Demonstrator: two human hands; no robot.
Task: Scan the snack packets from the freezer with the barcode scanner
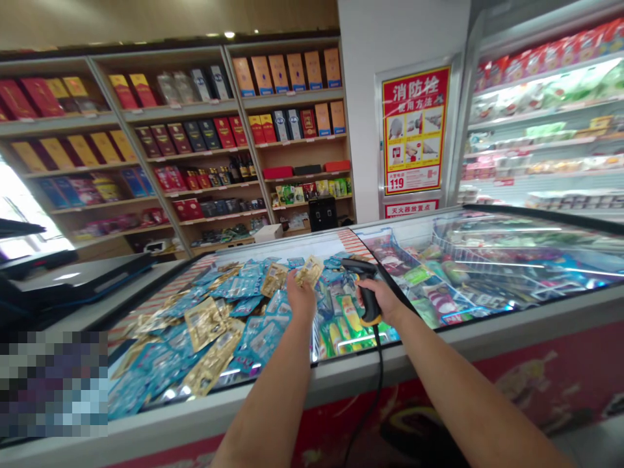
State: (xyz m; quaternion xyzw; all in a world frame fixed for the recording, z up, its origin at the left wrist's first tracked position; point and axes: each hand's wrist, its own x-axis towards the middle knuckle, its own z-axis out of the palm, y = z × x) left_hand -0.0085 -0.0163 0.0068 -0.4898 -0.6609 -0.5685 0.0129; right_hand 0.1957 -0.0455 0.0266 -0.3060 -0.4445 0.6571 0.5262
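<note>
My left hand (301, 292) is closed on a gold packet (310, 272), raised over the freezer's glass lid. In my right hand (383, 300) is a black and yellow barcode scanner (369, 302), gripped by its handle, its head pointing left toward the packet. From the handle's base a black cord (379, 364) hangs down the freezer's front. A spread of blue packets (263, 338) and gold packets (205, 323) lies on the lid, left of my left hand. Print on the packets is too small to read.
Under the glass, ice pops (348, 315) and other frozen goods show. A second freezer section (463, 260) with wire baskets extends right. Shelves of boxes (195, 136) stand behind, beside a red fire-hydrant poster (416, 130). Dark counter equipment (97, 279) sits at left.
</note>
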